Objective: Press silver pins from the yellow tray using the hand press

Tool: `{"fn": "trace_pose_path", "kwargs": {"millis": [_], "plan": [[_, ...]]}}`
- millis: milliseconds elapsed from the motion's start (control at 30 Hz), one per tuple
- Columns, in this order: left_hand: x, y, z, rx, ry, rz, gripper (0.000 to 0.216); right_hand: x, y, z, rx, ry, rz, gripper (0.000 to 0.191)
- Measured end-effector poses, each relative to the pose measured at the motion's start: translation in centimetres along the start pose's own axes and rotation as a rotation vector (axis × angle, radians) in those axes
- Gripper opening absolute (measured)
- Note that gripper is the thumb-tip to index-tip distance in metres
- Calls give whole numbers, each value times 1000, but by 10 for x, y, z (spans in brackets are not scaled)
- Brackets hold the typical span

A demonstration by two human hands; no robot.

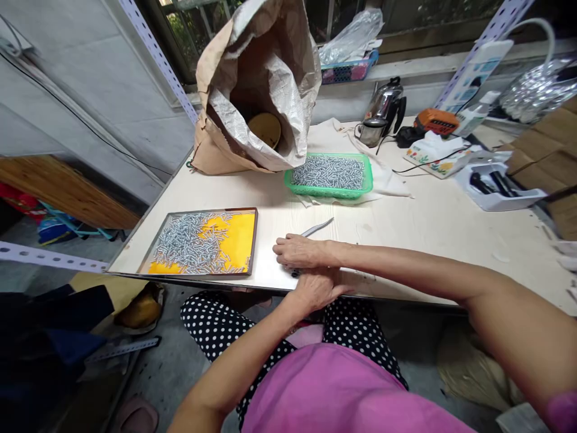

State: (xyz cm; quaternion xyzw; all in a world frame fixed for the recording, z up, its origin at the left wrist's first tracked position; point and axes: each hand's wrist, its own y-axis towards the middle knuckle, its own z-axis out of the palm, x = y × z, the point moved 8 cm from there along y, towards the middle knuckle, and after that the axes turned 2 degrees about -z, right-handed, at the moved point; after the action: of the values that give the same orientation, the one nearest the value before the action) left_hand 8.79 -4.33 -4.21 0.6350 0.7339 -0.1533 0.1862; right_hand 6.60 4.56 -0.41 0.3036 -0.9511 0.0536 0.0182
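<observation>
My right hand (295, 251) rests on the pale wooden table (428, 228) near its front edge, with the fingers curled in and pointing left. Metal tweezers (318, 227) stick out from its far side; whether the fingers grip them is unclear. My left hand (315, 290) sits just below it at the table edge, its fingers tucked under my right wrist and hidden. A small dark thing (295, 273) shows between the two hands. To the left lies a yellow tray (241, 237) strewn with several silver screws (189, 243).
A green basket (367, 180) full of screws stands behind the hands, with a big crumpled paper sack (270, 78) at the back left. A kettle (383, 111), an orange tool (436, 122), a tissue pack (435, 153) and a white tray (500, 192) crowd the back right.
</observation>
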Motion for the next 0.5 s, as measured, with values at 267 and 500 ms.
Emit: {"fn": "trace_pose_path", "kwargs": {"millis": [267,500], "plan": [[24,-58,-90,-316,81,-94,31,-75,-86,-91,-724,289,462,16],[143,-103,-154,-174,407,-611,30,-174,-186,-105,-780,45,947,26]]}}
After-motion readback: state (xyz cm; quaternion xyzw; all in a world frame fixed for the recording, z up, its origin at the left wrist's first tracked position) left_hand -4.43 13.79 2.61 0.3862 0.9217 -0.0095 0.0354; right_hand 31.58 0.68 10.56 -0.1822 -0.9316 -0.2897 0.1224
